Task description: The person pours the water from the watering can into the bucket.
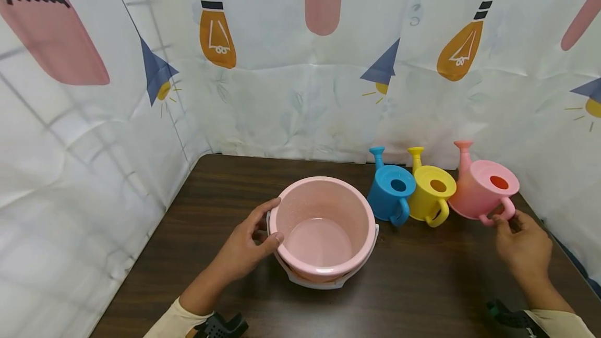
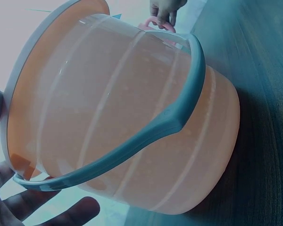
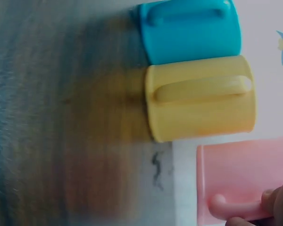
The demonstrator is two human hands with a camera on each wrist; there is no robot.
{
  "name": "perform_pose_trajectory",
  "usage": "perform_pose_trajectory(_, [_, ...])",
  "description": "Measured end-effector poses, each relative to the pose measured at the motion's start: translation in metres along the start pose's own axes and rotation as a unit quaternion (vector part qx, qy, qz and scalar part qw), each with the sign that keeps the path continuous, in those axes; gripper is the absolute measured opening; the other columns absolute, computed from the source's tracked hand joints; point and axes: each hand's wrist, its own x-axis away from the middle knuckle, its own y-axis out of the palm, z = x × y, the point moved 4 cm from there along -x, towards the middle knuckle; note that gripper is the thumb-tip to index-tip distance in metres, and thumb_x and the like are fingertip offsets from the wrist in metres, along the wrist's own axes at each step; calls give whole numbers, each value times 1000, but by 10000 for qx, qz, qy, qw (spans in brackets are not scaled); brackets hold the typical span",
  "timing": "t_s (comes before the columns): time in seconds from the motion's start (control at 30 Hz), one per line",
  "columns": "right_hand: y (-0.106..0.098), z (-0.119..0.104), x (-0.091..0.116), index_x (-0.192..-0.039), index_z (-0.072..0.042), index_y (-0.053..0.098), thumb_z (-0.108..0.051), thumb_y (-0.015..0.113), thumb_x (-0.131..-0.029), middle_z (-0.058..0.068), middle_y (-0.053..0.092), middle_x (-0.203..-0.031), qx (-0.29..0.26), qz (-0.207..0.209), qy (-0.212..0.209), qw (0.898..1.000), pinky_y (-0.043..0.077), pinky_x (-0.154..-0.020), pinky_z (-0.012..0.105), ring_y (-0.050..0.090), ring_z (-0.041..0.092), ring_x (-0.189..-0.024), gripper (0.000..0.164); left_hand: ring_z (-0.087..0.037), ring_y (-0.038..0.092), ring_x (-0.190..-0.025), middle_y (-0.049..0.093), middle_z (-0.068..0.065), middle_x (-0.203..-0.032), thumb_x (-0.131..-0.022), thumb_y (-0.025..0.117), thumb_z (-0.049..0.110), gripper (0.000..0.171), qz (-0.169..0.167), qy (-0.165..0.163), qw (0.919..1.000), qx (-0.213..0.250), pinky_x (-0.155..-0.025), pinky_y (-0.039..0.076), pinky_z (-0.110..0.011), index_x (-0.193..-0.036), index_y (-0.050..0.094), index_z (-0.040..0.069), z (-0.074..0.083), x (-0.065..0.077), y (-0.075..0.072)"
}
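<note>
A pink bucket (image 1: pixel 321 241) stands on the dark table, its pale handle (image 2: pixel 127 150) hanging down along the side. My left hand (image 1: pixel 249 241) grips the bucket's left rim, thumb over the edge and fingers outside. On the right, my right hand (image 1: pixel 526 246) pinches the handle of a pink watering can (image 1: pixel 474 197). That can's base appears raised off the table in the right wrist view. Just left of it stand a yellow watering can (image 1: pixel 432 186) and a blue watering can (image 1: pixel 387 194), side by side, spouts toward the back.
The dark wooden table (image 1: pixel 220 186) meets a white cloth backdrop (image 1: pixel 277 113) printed with lamps and bulbs at the back. More of this cloth hangs along the left and right sides. The blue can stands close to the bucket's right side.
</note>
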Motion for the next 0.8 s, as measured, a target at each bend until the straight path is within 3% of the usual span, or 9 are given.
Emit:
perform_pose_trajectory(0.1, [-9, -4, -3, -119, 12, 66, -19, 62, -100, 34, 67, -112, 64, -8, -59, 10000, 38, -57, 33, 65, 37, -80, 37, -23, 65, -98, 64, -11, -117, -96, 69, 27, 64, 8, -5, 10000, -20, -81, 55, -37, -155, 43, 28, 0, 0, 0])
perform_pose_trajectory(0.2, [-16, -8, -5, -118, 11, 67, -23, 63, -102, 34, 68, -109, 160, -124, -56, 9998, 37, -50, 29, 58, 23, -67, 38, -23, 65, -99, 64, -11, -117, -96, 69, 28, 64, 7, -41, 10000, -42, -81, 54, -37, -155, 43, 28, 0, 0, 0])
perform_pose_trajectory(0.33, [-27, -16, -6, -118, 13, 64, -25, 60, -104, 36, 66, -110, 300, -307, -138, 9990, 37, -47, 30, 52, 17, -64, 41, -23, 65, -99, 64, -10, -118, -96, 69, 29, 64, 2, -62, 10000, -43, -81, 54, -37, -155, 43, 29, 1, 0, -1])
perform_pose_trajectory(0.43, [-38, -21, -7, -120, 13, 64, -23, 59, -103, 35, 66, -113, 313, -287, -290, 9987, 36, -50, 24, 49, 1, -68, 40, -23, 65, -99, 64, -9, -117, -97, 69, 28, 64, -4, -39, 10000, -38, -80, 54, -37, -155, 43, 29, 2, 0, -1])
perform_pose_trajectory(0.53, [-48, -26, -8, -121, 13, 65, -22, 61, -102, 35, 66, -112, 224, -208, -438, 9986, 34, -51, 18, 36, -19, -71, 39, -23, 65, -99, 64, -10, -115, -97, 69, 27, 64, 0, -4, 10000, -20, -80, 55, -37, -155, 43, 28, 2, 0, 0])
perform_pose_trajectory(0.6, [-53, -30, -9, -120, 12, 66, -20, 62, -101, 34, 67, -111, 215, -102, -585, 9980, 34, -51, 17, 33, -23, -71, 38, -23, 65, -99, 64, -11, -115, -97, 69, 27, 64, 5, 8, 10000, -1, -80, 55, -37, -155, 43, 28, 1, 0, 0])
perform_pose_trajectory(0.67, [-58, -33, -10, -121, 12, 66, -20, 62, -100, 35, 66, -111, 246, -119, -648, 9975, 34, -52, 21, 48, -14, -70, 39, -24, 66, -99, 64, -11, -116, -97, 69, 27, 64, 3, -6, 10000, 17, -80, 55, -37, -155, 43, 28, 1, 1, 0])
perform_pose_trajectory(0.8, [-65, -39, -11, -125, 13, 61, -28, 56, -104, 37, 64, -115, 487, -455, -465, 9967, 37, -50, 30, 60, 27, -75, 46, -24, 65, -99, 63, -12, -120, -97, 69, 27, 64, -13, -48, 10000, 43, -79, 55, -39, -155, 43, 29, 0, 1, 0])
